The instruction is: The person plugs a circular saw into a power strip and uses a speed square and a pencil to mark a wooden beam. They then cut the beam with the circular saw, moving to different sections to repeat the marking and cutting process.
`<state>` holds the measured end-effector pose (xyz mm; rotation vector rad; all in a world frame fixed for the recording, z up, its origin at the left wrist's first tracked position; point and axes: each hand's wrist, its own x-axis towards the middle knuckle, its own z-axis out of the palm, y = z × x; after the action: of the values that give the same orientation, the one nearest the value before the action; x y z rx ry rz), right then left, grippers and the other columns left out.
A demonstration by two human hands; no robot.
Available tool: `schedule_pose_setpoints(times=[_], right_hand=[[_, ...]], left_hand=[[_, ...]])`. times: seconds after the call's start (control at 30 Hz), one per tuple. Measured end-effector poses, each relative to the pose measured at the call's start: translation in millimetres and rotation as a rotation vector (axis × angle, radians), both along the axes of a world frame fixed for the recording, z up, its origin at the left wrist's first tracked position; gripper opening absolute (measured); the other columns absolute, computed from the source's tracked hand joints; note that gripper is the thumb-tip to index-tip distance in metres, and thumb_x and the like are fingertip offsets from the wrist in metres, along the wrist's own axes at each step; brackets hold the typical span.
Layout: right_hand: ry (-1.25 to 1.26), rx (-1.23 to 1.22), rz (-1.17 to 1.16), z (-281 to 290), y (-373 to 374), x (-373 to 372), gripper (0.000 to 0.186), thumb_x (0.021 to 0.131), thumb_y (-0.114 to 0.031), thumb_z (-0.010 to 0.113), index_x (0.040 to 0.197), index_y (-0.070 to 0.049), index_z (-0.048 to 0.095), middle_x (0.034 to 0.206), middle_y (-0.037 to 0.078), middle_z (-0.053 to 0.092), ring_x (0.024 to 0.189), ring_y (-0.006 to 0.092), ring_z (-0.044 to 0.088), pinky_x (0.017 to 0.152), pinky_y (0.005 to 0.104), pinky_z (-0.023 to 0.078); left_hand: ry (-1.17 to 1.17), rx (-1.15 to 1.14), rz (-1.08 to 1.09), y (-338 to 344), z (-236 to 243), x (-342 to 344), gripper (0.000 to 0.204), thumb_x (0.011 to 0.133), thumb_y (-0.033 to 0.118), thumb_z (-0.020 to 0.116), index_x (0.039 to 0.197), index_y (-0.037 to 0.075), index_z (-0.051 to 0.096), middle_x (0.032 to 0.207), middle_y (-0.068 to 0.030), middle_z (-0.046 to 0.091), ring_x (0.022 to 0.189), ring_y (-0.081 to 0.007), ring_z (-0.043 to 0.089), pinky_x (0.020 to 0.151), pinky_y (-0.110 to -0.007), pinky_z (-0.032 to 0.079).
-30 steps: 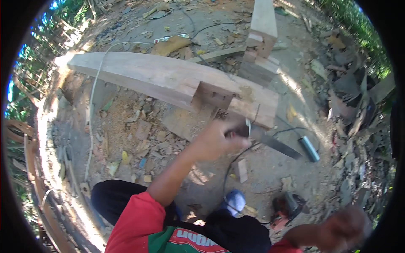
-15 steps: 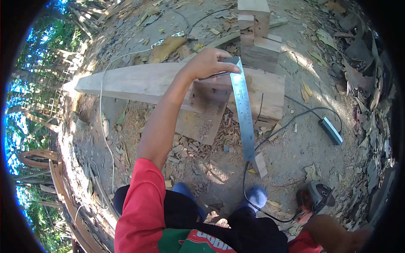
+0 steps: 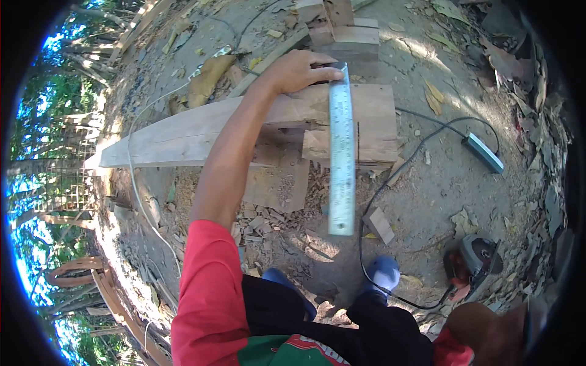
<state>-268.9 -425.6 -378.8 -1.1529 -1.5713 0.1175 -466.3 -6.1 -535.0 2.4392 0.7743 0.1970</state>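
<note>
My left hand (image 3: pixel 299 72) is closed on the top end of a steel carpenter's square (image 3: pixel 342 158). The square's long graduated blade hangs toward me across a thick wooden beam (image 3: pixel 183 131), its lower end past the beam's near edge. Just right of the blade, a dark line (image 3: pixel 358 139) is drawn on the beam. Left of the blade, the beam has a cut notch (image 3: pixel 284 135). My right arm (image 3: pixel 476 332) is low at the right rim; its hand is blurred and dark, so its fingers cannot be made out.
A circular saw (image 3: pixel 479 259) rests on the ground at right, its black cable (image 3: pixel 363 238) curving past my foot. Farther off are a narrow grey-blue block (image 3: pixel 482 154) and stacked timber pieces (image 3: pixel 348 46). Wood chips (image 3: pixel 262 229) and a small offcut (image 3: pixel 381 226) lie near my feet.
The square's blade has turned to show its graduated face more squarely, and its lower end has swung left. My view has shifted, moving the beam up and left in the picture.
</note>
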Motion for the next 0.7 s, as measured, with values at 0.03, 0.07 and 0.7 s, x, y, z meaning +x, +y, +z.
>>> schedule_pose_setpoints(times=[0.03, 0.07, 0.7], right_hand=[[-0.047, -0.023, 0.011, -14.8, 6.5, 5.2, 0.017, 0.087, -0.004, 0.054, 0.102, 0.002, 0.057, 0.076, 0.012, 0.060, 0.056, 0.0179, 0.055, 0.057, 0.0276, 0.046], [-0.058, -0.092, -0.076, -26.6, 12.1, 0.4, 0.017, 0.084, -0.003, 0.057, 0.100, 0.003, 0.060, 0.079, 0.013, 0.062, 0.060, 0.0192, 0.058, 0.061, 0.0289, 0.047], [0.426, -0.525, -0.148, -141.2, 27.8, -35.0, 0.015, 0.091, -0.004, 0.062, 0.102, 0.005, 0.066, 0.074, 0.009, 0.068, 0.065, 0.0125, 0.065, 0.061, 0.0240, 0.051]], left_hand=[[-0.016, 0.042, -0.007, -3.2, -4.9, -0.4, 0.060, 0.083, 0.061, 0.063, 0.120, 0.014, 0.068, 0.107, -0.0144, 0.071, 0.095, -0.0307, 0.066, 0.084, -0.039, 0.050], [-0.032, 0.088, -0.010, -7.4, -8.0, -2.4, 0.060, 0.084, 0.061, 0.062, 0.124, 0.016, 0.066, 0.107, -0.0150, 0.070, 0.096, -0.0324, 0.066, 0.085, -0.041, 0.050], [-0.017, 0.345, 0.245, -62.2, -11.5, -12.9, 0.052, 0.095, 0.051, 0.051, 0.137, 0.020, 0.056, 0.105, -0.0102, 0.059, 0.105, -0.0288, 0.053, 0.091, -0.042, 0.045]])
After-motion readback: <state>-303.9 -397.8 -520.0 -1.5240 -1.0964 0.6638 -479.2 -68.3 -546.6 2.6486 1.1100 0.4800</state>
